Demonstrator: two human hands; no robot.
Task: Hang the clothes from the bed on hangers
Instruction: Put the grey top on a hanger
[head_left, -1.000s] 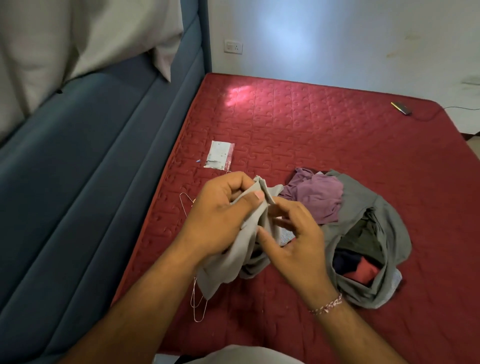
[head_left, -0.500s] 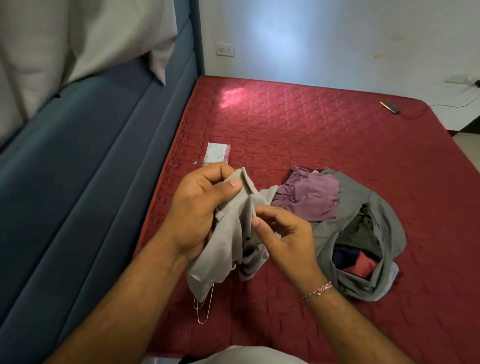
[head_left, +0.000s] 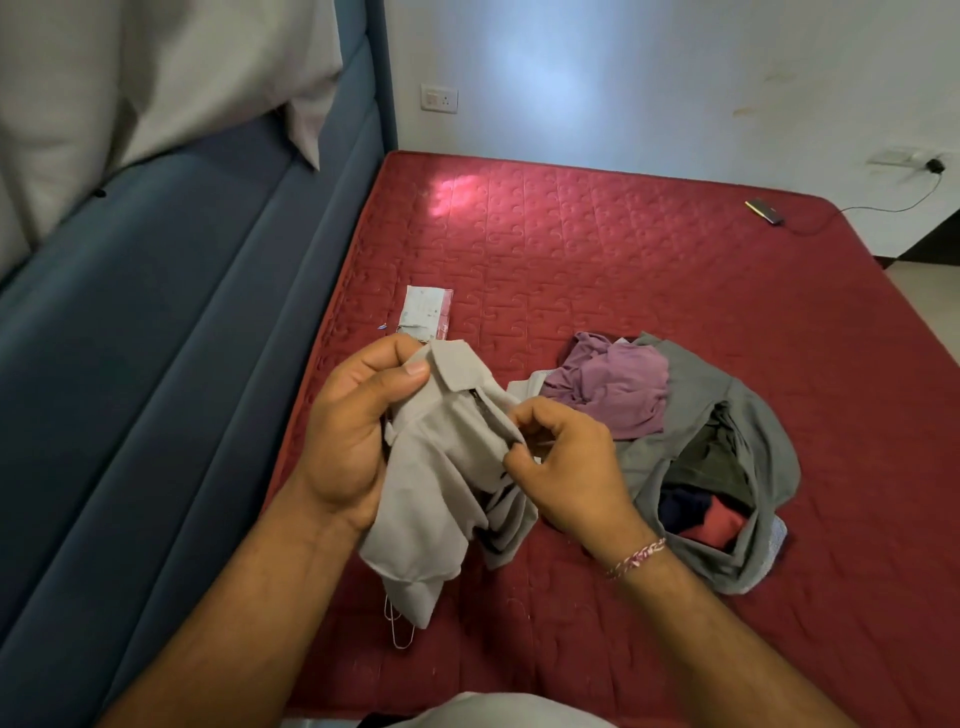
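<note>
Head cam view, so you're looking down at both hands over the red mattress (head_left: 597, 270). Left hand (head_left: 353, 431) has its fingers and thumb curled round the collar end of a light grey shirt (head_left: 441, 467), thumb pressed on the fabric just under the collar. Right hand (head_left: 566, 462) is pinching the shirt's front edge at about 3 o'clock from the left one, fingers curled in tight. The rest of the shirt hangs down between the wrists toward 6 o'clock.

Compared to a second ago: the collar is now flipped out flat and plainly visible at the top of the bundle, where before it was just scrunched cloth. The right hand has shifted from a loose pinch lower on the shirt to a tighter pinch up near the placket. The view has also swung a bit, so a wall charger now shows at the far right.

A wire hanger (head_left: 399, 626) pokes out below the shirt's hem at 6 o'clock, lying on the mattress. The pile of clothes (head_left: 727, 467) sits at 3 o'clock of the hands, purple piece on top left, grey one wrapped round dark and red bits. A small plastic packet (head_left: 427, 306) lies at 12 o'clock of the left hand, and a phone (head_left: 763, 212) sits way out at 1 o'clock with its cable.
</note>
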